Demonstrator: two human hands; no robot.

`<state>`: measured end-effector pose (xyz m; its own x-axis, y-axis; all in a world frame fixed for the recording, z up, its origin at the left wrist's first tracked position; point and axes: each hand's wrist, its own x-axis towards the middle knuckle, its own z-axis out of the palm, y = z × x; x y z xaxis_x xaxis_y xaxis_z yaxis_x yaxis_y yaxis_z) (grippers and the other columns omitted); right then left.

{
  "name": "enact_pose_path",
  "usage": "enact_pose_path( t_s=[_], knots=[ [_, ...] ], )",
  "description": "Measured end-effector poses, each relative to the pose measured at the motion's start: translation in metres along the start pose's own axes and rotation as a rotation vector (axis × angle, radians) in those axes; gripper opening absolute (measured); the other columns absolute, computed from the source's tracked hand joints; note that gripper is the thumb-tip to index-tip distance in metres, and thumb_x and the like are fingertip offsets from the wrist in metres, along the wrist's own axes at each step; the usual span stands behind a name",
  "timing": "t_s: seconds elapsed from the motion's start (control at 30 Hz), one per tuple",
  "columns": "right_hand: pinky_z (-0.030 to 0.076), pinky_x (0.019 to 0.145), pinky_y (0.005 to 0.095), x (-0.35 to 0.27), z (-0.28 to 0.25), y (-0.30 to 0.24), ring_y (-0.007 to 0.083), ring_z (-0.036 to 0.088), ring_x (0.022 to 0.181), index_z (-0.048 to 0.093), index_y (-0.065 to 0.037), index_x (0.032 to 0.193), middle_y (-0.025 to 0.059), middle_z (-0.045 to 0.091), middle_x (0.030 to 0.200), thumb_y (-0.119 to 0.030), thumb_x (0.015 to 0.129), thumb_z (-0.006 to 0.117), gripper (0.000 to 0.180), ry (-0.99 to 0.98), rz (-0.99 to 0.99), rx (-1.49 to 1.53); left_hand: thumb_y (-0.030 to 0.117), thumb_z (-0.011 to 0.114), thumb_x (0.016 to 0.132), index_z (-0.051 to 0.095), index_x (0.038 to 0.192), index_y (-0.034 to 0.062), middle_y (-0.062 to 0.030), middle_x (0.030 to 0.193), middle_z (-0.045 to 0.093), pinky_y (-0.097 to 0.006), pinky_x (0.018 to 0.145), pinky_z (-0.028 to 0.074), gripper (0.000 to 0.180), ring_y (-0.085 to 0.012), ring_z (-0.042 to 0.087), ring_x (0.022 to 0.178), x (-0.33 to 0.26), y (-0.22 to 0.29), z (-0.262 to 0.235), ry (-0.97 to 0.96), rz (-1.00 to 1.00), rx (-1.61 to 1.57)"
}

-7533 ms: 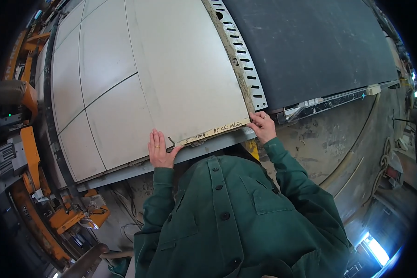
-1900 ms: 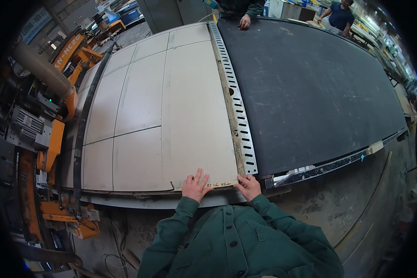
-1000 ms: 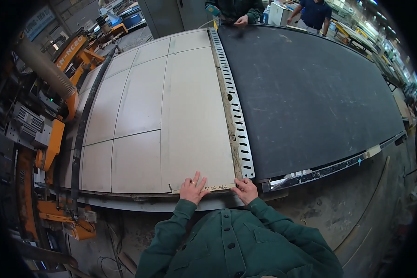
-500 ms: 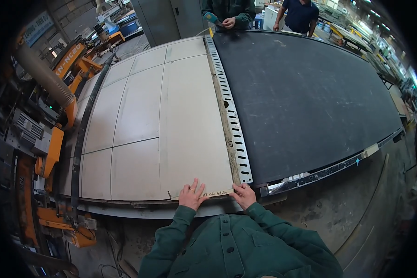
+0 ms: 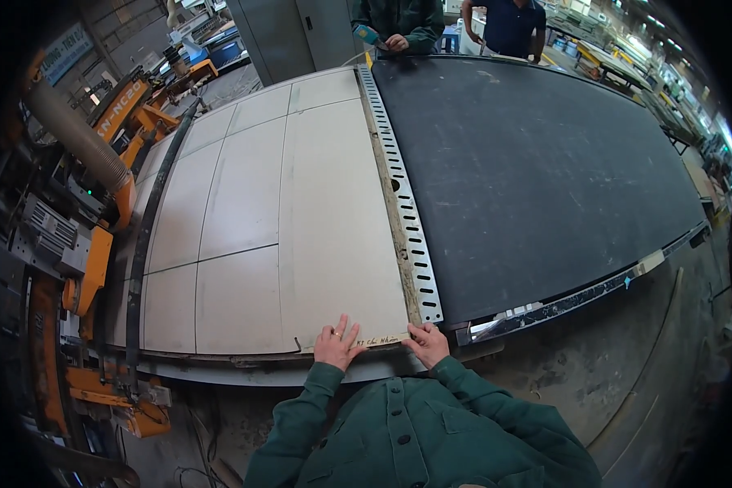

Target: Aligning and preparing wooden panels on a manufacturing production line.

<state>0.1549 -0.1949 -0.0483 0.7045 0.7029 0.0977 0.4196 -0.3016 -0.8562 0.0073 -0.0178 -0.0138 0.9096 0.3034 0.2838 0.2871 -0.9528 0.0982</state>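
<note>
- At the board's near edge, my left hand [image 5: 337,346] lies open, fingers spread on top and pointing to 12 o'clock, thumb by the paper tape [image 5: 382,340].
- At 3 o'clock from it, my right hand [image 5: 428,345] is curled, thumb and forefinger pinching the tape's right end at the corner.
- The tape runs between my hands along that edge, with handwriting on it. I'd judge it laid in place; whether its whole length is stuck, I can't tell.
- Just beside my left hand, at 9 o'clock, is a small dark hook shape [image 5: 298,345], a rod or a cut, too small to tell.
- From 9 round to 12 o'clock spreads the pale board [image 5: 342,211]. Thin lines already divide it into panels; they look finished, and every panel lies in place, none lifted out.
- At 12 o'clock from my right hand, a rough brown strip [image 5: 395,220] borders the board, then a slotted metal strip [image 5: 411,224].
- Beyond, at 1 to 2 o'clock, lies the dark tabletop [image 5: 545,187].
- For moving, the near edge leaves room toward 9 o'clock as far as the black bar [image 5: 154,224]; my right elbow has room over the floor [image 5: 537,415] at 4 o'clock.
- At the far side, near 12 o'clock, a co-worker's hand [image 5: 397,42] is well apart from mine.
</note>
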Motion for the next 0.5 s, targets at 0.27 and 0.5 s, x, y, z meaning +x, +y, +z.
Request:
enact_pose_path(
  t_s=[0.27,0.5],
  knots=[
    [0.044,0.052,0.0262,0.0000,0.0000,-0.0016,0.0172,0.051,0.057,0.057,-0.007,0.093,0.0069,0.048,0.073,-0.021,0.065,0.065,0.032,0.011,-0.020,-0.016,0.037,0.065,0.055,0.054,0.101,0.0154,-0.0076,0.114,0.044,-0.030,0.065,0.041,0.051,-0.0235,0.043,0.074,-0.0011,-0.0007,0.0000,-0.006,-0.009,-0.008],
    [0.043,0.050,0.0236,0.0020,-0.0018,-0.0049,0.0138,0.050,0.053,0.057,-0.005,0.094,0.0064,0.048,0.071,-0.018,0.065,0.065,0.033,0.013,-0.024,0.029,0.039,0.063,0.056,0.053,0.102,0.0175,-0.0065,0.115,0.043,-0.031,0.063,0.039,0.052,-0.0218,0.042,0.075,0.0004,-0.0019,0.0013,-0.011,-0.002,0.014]
  ],
)
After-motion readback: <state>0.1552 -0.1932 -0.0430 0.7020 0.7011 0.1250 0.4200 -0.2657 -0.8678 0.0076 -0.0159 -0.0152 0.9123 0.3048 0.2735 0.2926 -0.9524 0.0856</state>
